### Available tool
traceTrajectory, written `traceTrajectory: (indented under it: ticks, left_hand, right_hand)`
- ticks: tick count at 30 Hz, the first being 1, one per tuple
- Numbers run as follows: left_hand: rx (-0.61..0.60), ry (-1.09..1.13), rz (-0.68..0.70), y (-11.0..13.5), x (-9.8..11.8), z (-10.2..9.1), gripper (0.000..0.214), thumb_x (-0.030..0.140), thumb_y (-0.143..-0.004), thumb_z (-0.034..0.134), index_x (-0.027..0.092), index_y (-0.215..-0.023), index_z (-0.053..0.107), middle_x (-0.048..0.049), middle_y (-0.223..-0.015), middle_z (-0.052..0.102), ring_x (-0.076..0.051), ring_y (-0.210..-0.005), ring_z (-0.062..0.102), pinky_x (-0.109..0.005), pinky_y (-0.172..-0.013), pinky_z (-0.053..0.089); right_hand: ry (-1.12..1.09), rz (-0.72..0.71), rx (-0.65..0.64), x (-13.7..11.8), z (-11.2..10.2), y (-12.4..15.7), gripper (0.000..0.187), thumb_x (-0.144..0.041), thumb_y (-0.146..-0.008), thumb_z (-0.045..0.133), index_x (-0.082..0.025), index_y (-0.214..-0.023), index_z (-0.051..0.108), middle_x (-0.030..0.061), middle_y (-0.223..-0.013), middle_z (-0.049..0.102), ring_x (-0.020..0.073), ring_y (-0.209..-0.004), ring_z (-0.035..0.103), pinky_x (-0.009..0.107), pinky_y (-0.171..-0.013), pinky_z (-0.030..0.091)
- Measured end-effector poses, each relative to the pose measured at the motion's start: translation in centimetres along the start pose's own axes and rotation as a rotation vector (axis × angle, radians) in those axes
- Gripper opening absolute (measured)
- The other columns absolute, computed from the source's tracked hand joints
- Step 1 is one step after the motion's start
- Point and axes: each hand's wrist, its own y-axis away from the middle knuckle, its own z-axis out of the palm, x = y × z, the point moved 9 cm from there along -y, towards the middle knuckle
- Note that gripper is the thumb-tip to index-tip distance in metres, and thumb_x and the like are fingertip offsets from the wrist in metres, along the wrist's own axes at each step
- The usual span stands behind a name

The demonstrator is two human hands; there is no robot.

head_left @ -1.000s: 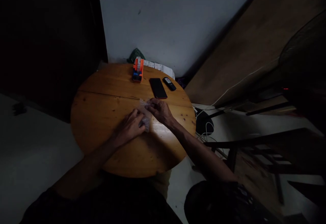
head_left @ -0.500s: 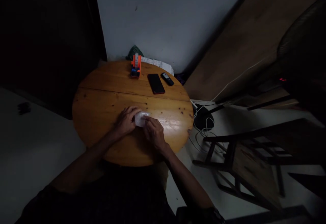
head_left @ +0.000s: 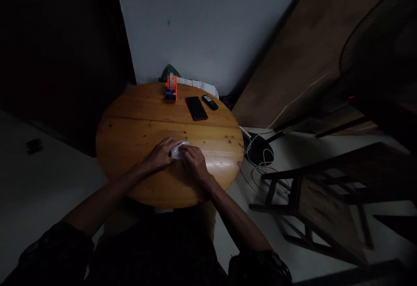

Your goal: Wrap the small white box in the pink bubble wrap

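Your right hand (head_left: 194,164) has drawn back from beside the phone (head_left: 196,108). The clear piece (head_left: 178,150), thin plastic as far as the dim light shows, now sits bunched smaller between both hands, mid-tabletop (head_left: 130,138) toward the near edge. Your left hand (head_left: 161,155) has its grip closed on it; whether the right pinches or only presses, I cannot tell. An orange tape dispenser (head_left: 171,89) stands at the far edge, and cables (head_left: 260,164) lie on the floor beyond the right edge.

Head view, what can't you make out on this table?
Head view:
Plastic piece: mostly covered by the left hand and right hand; its shape and each grip are unclear.
Small black device beside the phone: too small and dim to identify.
Left of the table: all lost in darkness.
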Motion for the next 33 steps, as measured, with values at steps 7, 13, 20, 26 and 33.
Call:
traceTrajectory:
  ticks: [7, 13, 20, 26, 33]
  left_hand:
    - [-0.223, 0.152, -0.446, 0.0, -0.1, 0.2, 0.041, 0.040, -0.078, 0.060, 0.014, -0.106, 0.075, -0.0041, -0.084, 0.072, -0.023, -0.077, 0.067, -0.029, -0.066, 0.048]
    - [-0.073, 0.065, -0.405, -1.2, -0.5, -0.8, 0.050, 0.056, -0.084, 0.055, 0.014, -0.104, 0.073, -0.0108, -0.099, 0.074, -0.028, -0.094, 0.067, -0.035, -0.081, 0.051]
    - [0.033, 0.628, -0.319, -0.4, -1.5, 0.6, 0.066, 0.034, -0.073, 0.072, 0.012, -0.133, 0.055, -0.0120, -0.125, 0.069, -0.025, -0.112, 0.066, -0.037, -0.099, 0.051]
    - [0.093, 0.767, -0.335, -0.8, -2.1, 0.6, 0.060, 0.033, -0.070, 0.076, 0.014, -0.126, 0.061, -0.0104, -0.122, 0.071, -0.026, -0.112, 0.067, -0.037, -0.098, 0.052]
    - [0.015, 0.656, -0.440, -1.2, -3.8, 0.6, 0.052, 0.040, -0.073, 0.075, 0.015, -0.118, 0.068, -0.0088, -0.108, 0.075, -0.027, -0.099, 0.071, -0.038, -0.086, 0.056]
  right_hand:
    - [-0.446, 0.503, -0.055, 5.6, -0.1, -2.5, 0.013, -0.018, -0.074, 0.054, -0.021, -0.085, 0.061, -0.0010, -0.074, 0.063, 0.0160, -0.070, 0.059, 0.024, -0.066, 0.047]
    - [-0.806, 0.688, -0.082, 8.3, 2.7, -4.6, 0.012, -0.026, -0.064, 0.059, -0.020, -0.072, 0.052, -0.0059, -0.064, 0.051, 0.0106, -0.060, 0.048, 0.021, -0.057, 0.039]
    - [-0.777, 0.576, -0.092, 9.0, 3.4, -5.7, 0.018, -0.035, -0.066, 0.061, -0.019, -0.069, 0.055, -0.0053, -0.063, 0.050, 0.0093, -0.059, 0.045, 0.021, -0.056, 0.036]
    - [-0.793, 0.547, -0.081, 8.9, 3.7, -7.7, 0.033, -0.051, -0.070, 0.070, -0.019, -0.069, 0.060, -0.0020, -0.065, 0.055, 0.0112, -0.062, 0.048, 0.022, -0.055, 0.036]
    - [-0.950, 0.545, -0.011, 7.7, 2.5, -7.4, 0.042, -0.058, -0.072, 0.072, -0.020, -0.065, 0.056, -0.0029, -0.061, 0.050, 0.0106, -0.059, 0.041, 0.023, -0.053, 0.034]
